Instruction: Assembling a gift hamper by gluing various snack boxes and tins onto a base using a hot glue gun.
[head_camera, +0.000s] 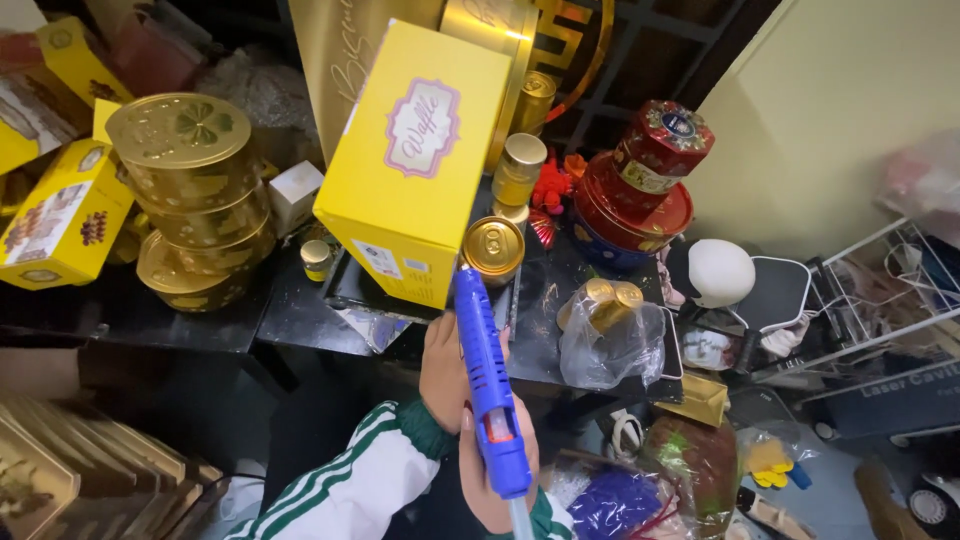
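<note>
My left hand (447, 372) comes up from the near edge, its arm in a white sleeve with green stripes and a green cuff, fingers curled, back of the hand facing me. My right hand (490, 470) sits nearer and just right of it, closed in a grip, thumb side up, its wrist cut off by the bottom edge. The two hands touch.

A: What carried everything?
B: A black bench (300, 318). On it stood stacked gold tins (195, 200), red tins (640, 190) and a clear bag of gold cans (610, 335).
A: Anything else?
B: A small gold jar (316, 258).
</note>
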